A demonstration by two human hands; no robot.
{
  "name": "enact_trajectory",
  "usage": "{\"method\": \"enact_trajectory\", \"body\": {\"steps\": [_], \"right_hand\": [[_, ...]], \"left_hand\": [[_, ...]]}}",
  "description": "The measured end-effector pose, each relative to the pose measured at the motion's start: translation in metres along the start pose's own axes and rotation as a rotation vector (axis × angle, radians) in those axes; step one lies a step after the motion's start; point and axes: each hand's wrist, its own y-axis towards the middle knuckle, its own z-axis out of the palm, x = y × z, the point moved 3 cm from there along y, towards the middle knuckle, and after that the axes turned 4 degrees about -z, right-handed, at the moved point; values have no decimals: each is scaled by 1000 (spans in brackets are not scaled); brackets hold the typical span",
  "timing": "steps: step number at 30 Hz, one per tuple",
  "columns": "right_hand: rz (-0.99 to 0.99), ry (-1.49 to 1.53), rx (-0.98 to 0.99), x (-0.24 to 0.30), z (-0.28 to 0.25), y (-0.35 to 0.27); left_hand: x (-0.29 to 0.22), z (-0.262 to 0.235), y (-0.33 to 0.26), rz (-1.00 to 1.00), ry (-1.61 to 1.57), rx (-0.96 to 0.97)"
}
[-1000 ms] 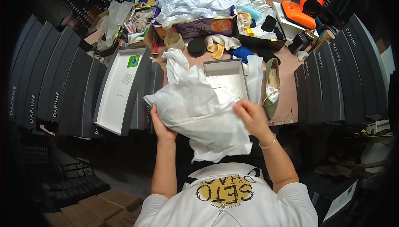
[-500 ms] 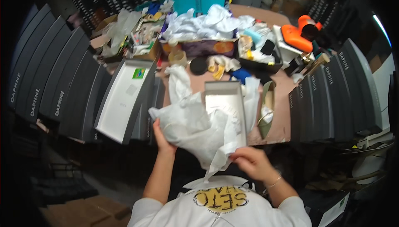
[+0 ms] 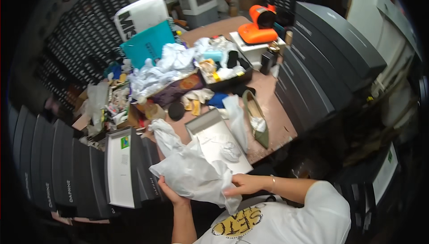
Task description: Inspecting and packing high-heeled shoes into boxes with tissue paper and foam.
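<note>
A loose bundle of thin white wrapping paper (image 3: 190, 177) is held between my two hands, low over the near edge of the table. What lies inside the paper is hidden. My left hand (image 3: 172, 192) grips its left side from below. At the right side, the fingers of my right hand (image 3: 243, 184) are closed on the paper's edge. Just beyond is an open grey shoebox (image 3: 203, 121) with a white inside and crumpled paper in it. To its right, an olive-green pointed shoe (image 3: 262, 137) with white stuffing lies on the table (image 3: 279, 130).
Stacked dark shoeboxes stand on the right (image 3: 308, 83) and in a row on the left (image 3: 62, 163). An open box part (image 3: 119, 172), white inside, leans in that row. Behind are a purple carton (image 3: 178, 90) of white paper, a black round lid (image 3: 176, 110) and an orange device (image 3: 257, 34).
The view has turned to the right. My right hand has shifted from the paper's hanging corner to its side, and the bundle looks more gathered. My left hand keeps its grip.
</note>
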Motion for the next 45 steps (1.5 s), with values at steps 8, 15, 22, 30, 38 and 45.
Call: {"method": "enact_trajectory", "body": {"steps": [8,15,22,30,38,45], "right_hand": [[-36,285,-4,9,-24,-54],[15,32,-502,56,-56,-101],[-141,-353,-425,60,-16,-22],[88,-1638,-268,-33,-92,68],[-372,-773,-585,45,-57,67],[-318,-748,-320,68,10,68]], "left_hand": [[-58,27,31,162,-136,-54],[-124,55,-53,1795,560,62],[54,19,5,7,306,283],[52,14,-32,-391,-42,313],[46,10,-36,-382,-149,220],[54,16,-35,-251,-43,168]]}}
